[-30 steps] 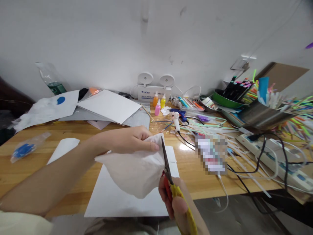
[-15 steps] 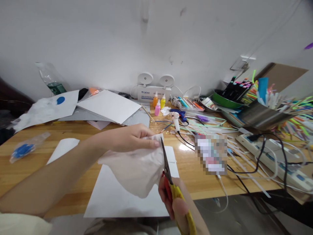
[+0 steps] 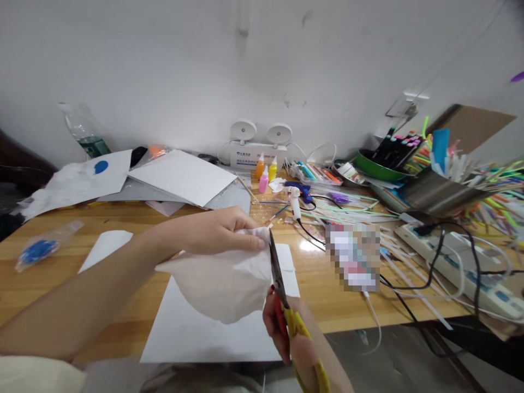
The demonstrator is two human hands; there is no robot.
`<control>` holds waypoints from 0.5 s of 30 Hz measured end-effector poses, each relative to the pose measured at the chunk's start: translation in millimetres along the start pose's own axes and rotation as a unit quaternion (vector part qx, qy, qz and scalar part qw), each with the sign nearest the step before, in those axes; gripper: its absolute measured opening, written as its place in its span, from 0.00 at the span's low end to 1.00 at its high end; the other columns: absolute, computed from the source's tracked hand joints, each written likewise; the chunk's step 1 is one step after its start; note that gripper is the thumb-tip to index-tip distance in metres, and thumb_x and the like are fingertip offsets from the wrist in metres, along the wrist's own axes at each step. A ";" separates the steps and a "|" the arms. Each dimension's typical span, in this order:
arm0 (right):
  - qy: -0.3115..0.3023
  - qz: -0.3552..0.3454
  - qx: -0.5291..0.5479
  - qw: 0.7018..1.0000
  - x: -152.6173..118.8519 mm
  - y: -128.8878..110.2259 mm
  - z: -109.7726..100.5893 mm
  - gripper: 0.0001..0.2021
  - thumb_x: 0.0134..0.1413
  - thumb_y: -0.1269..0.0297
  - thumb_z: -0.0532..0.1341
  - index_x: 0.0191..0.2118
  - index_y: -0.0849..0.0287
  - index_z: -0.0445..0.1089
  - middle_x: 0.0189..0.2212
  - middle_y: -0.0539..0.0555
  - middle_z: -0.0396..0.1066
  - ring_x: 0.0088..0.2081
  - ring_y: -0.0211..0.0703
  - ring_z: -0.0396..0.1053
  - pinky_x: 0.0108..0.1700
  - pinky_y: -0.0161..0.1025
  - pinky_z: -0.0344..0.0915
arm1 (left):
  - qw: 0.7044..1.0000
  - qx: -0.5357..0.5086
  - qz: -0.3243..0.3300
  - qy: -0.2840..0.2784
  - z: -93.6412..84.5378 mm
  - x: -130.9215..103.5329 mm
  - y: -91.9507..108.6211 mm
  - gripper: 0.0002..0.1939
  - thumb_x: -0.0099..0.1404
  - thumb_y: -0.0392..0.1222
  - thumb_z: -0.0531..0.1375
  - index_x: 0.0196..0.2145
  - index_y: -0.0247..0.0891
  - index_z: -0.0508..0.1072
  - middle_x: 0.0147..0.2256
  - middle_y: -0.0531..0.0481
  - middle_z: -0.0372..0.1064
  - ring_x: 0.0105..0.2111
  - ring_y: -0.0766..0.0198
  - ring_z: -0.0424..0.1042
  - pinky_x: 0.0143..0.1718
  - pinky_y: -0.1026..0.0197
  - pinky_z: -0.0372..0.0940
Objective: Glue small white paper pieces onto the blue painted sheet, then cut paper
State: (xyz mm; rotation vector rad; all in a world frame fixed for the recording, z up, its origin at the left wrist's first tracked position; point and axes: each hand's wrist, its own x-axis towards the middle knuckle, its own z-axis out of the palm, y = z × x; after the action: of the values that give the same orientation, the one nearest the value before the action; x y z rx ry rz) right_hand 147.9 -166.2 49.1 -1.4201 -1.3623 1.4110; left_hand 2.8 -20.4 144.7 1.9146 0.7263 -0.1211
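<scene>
Thin white tissue (image 3: 223, 284) hangs from my left hand (image 3: 223, 232), pinched between the thumb and the fingers near its upper right edge. My right hand (image 3: 289, 330) is closed around the handles of scissors (image 3: 278, 273) with red and yellow grips. Their dark blades point up and away, looking nearly closed along the right edge of the tissue, just right of my left thumb. Below the tissue, a white sheet of paper (image 3: 180, 333) lies on the table's front edge, partly covered by it.
Two glue guns (image 3: 293, 202) and small paint bottles (image 3: 263, 180) stand behind my hands. A power strip (image 3: 462, 267) with tangled cords is on the right, near a pixelated object (image 3: 354, 256). White boards (image 3: 184, 177) and a bagged blue lump (image 3: 39, 251) lie left.
The tissue has shifted slightly left and its lower edge has risen a little. The scissors' blades now lie along its right edge. Both hands stay nearly in place.
</scene>
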 end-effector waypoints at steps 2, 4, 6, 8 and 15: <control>-0.009 0.002 -0.005 1.000 -0.1 -0.9 -0.3 0.29 0.41 0.33 0.47 0.21 0.59 0.57 0.15 0.46 0.51 0.18 0.33 0.50 0.19 0.32 0.47 | 1.000 0.005 0.002 0.003 0.4 -0.6 1.3 0.16 0.59 0.50 0.51 0.29 0.35 0.71 0.22 0.55 0.60 0.21 0.72 0.58 0.18 0.72 0.51; -0.011 0.000 -0.009 1.000 0.0 -1.0 -0.5 0.29 0.39 0.32 0.47 0.21 0.59 0.57 0.15 0.46 0.50 0.18 0.33 0.50 0.19 0.32 0.47 | 1.000 0.011 0.000 0.012 0.8 -0.8 2.8 0.16 0.59 0.50 0.51 0.27 0.34 0.70 0.21 0.55 0.59 0.20 0.73 0.56 0.17 0.71 0.49; -0.005 -0.007 -0.012 1.000 0.0 -0.5 -0.8 0.29 0.37 0.32 0.48 0.20 0.59 0.57 0.15 0.46 0.51 0.18 0.32 0.49 0.19 0.32 0.47 | 0.999 0.009 -0.011 0.031 1.2 -0.9 4.2 0.16 0.59 0.50 0.51 0.25 0.34 0.68 0.20 0.55 0.57 0.18 0.73 0.54 0.16 0.71 0.47; -0.001 -0.010 -0.013 1.000 -0.4 0.4 -1.2 0.29 0.37 0.33 0.49 0.20 0.59 0.57 0.16 0.47 0.52 0.19 0.32 0.50 0.19 0.32 0.47 | 0.999 0.003 -0.021 0.050 1.4 -0.9 5.1 0.16 0.59 0.51 0.51 0.24 0.35 0.67 0.19 0.56 0.55 0.17 0.74 0.52 0.15 0.70 0.45; -0.011 -0.015 0.005 1.000 -0.3 4.8 -1.9 0.32 0.34 0.29 0.48 0.22 0.60 0.58 0.14 0.45 0.49 0.17 0.31 0.49 0.18 0.31 0.46 | 0.998 -0.025 -0.032 0.042 1.4 0.1 5.0 0.16 0.58 0.51 0.52 0.24 0.35 0.67 0.18 0.56 0.55 0.17 0.73 0.53 0.15 0.70 0.46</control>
State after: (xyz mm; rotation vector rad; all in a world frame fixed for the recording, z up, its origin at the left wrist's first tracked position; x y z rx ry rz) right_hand 150.7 -167.1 44.9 -1.3764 -1.3819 1.4170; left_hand 5.9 -23.0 147.9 1.8587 0.8397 -0.0628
